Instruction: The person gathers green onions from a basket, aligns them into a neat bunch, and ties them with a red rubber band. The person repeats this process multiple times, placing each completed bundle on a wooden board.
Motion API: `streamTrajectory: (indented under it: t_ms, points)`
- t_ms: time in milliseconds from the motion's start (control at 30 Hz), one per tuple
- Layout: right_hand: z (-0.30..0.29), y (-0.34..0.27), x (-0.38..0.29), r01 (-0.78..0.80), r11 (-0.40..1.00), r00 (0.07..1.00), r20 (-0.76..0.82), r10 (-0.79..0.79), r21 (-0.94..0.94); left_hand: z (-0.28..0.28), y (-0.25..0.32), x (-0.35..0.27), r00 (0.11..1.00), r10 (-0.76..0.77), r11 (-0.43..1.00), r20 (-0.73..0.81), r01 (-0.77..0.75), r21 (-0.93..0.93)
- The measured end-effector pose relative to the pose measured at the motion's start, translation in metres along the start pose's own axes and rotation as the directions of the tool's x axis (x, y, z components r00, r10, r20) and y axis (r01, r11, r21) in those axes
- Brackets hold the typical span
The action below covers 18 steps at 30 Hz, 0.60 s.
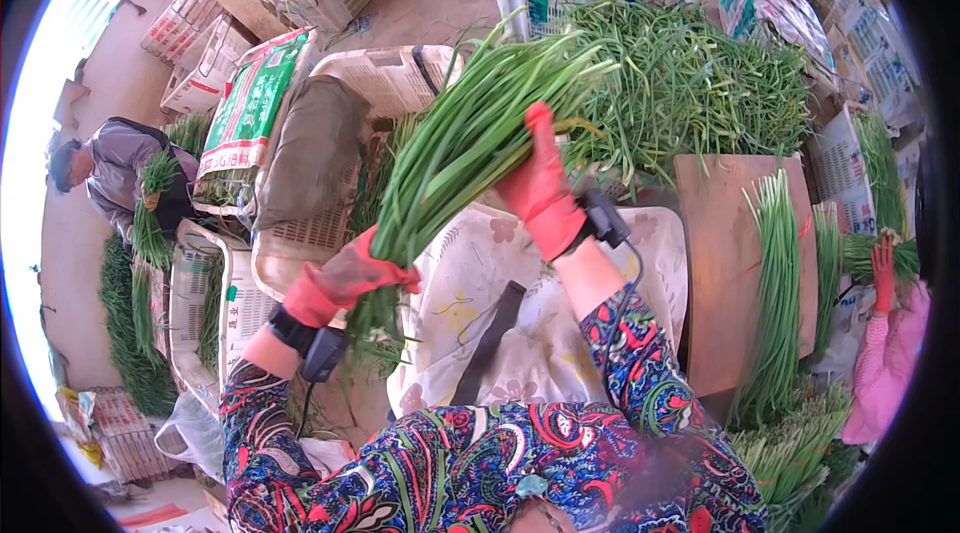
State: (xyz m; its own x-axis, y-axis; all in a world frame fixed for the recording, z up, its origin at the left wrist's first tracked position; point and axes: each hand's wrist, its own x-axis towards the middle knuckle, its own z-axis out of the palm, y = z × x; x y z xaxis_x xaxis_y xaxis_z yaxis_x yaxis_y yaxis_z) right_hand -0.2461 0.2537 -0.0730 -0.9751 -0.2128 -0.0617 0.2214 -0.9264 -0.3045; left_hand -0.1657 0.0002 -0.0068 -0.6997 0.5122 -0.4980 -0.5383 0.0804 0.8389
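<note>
Both my hands wear red gloves and hold one large bunch of long green leafy stalks [465, 135], tilted up to the right over my lap. My left hand [345, 274] grips its lower, leafy end. Beneath the paler upper end, my right hand [541, 176] supports it, the thumb pointing up. A floral cloth [450, 300] covers my lap, with a dark strap [491, 341] lying on it. A large pile of loose green stalks [690, 82] lies ahead to the right. Another bunch [784, 270] rests on a brown board [712, 263] at my right.
Plastic crates [292, 266] stand at the left, one under a dark cloth [319, 143], another under a green and white sack [251, 101]. A person [124, 165] at far left holds greens. At far right a red-gloved hand [883, 274] of another person touches a bunch.
</note>
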Motion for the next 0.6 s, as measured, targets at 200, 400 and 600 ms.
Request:
streamTrajectory:
  t_ms: [200,400,600]
  points:
    - [-0.056,-0.034,0.005,-0.033,0.999,0.985,-0.17,0.025,-0.042,-0.022,-0.011,-0.054,0.969,-0.247,0.965,-0.03,0.248,0.089]
    - [-0.069,-0.033,-0.001,-0.199,0.951,0.867,-0.495,0.058,-0.237,-0.028,-0.041,-0.074,0.89,-0.423,0.904,-0.168,0.426,-0.019]
    - [-0.056,-0.062,0.02,-0.387,0.779,0.908,-0.353,0.227,-0.494,-0.051,-0.084,-0.077,0.919,-0.379,0.923,-0.107,0.367,-0.117]
